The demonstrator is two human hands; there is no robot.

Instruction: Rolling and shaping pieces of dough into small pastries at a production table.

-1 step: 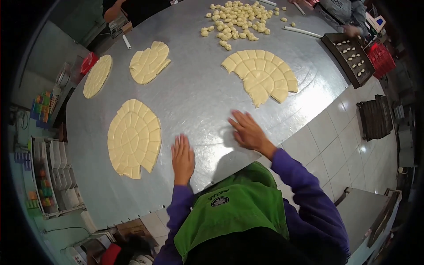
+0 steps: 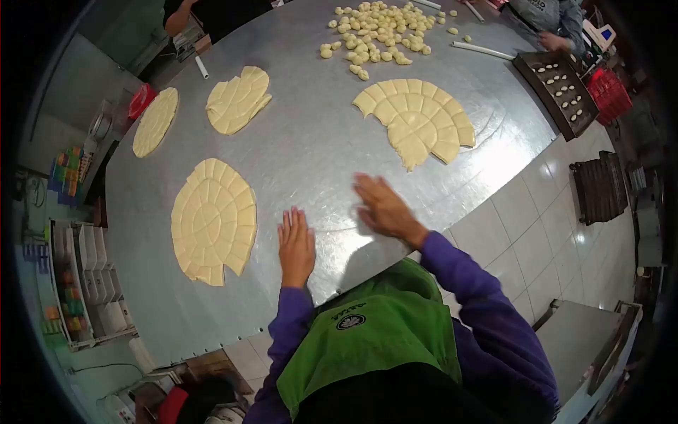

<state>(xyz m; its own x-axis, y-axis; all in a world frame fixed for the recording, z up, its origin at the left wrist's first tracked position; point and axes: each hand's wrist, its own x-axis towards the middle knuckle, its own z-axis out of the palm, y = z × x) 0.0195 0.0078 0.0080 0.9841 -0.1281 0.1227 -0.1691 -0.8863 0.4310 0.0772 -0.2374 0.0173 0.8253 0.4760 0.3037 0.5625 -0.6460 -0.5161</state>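
We see both hands open over the grey metal worktop (image 2: 311, 145), fingers extended. The left hand (image 2: 296, 247) is spread palm down near the worktop's edge, its fingers close together and pointing away from the body. The right hand (image 2: 385, 206) is farther out, its thumb apart from the fingers and its outline blurred; we cannot tell whether either palm presses on the metal.

Nearest to the left hand, just beside it on the left, we find a large scored dough round (image 2: 214, 222), notched at its near edge. Beyond the right hand lies a scored dough fan (image 2: 417, 119), with a ragged piece pointing toward us. At the far left we see a narrow-looking dough oval (image 2: 156, 123) and, beside it, an uneven dough sheet (image 2: 239, 101).

Toward the far edge we see a scattered heap of dough balls (image 2: 381, 37). To the right of it, a white rod (image 2: 483, 50) reaches to a dark tray (image 2: 542, 99) with small pale pieces in rows, and another person's hand (image 2: 556, 42) is near the tray's far end.
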